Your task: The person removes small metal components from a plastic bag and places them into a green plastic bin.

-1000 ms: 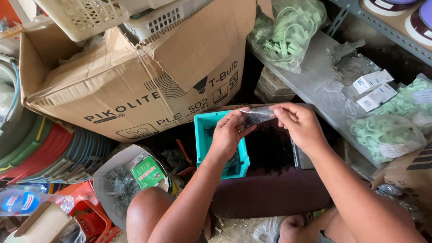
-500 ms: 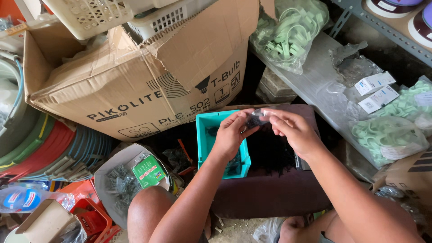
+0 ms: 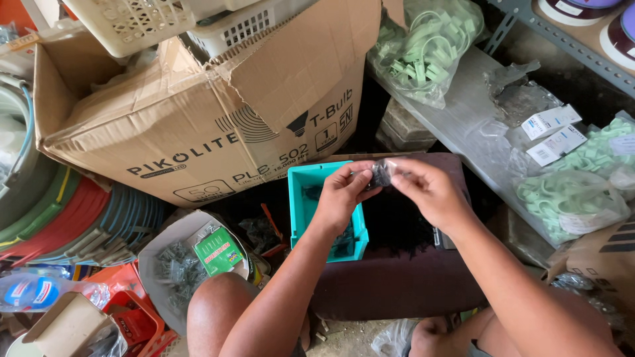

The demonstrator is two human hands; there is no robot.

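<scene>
Both hands pinch small clear bag – contents dark, unclear.

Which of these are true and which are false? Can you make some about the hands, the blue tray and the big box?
1. Both hands pinch one small clear bag of dark bits. True: left hand, right hand.
2. The tray is red. False: it is teal.
3. The cardboard box lies behind the tray. True.
4. Bags of pale green clips sit on the person's knee. False: they lie on the shelf at right.
</scene>
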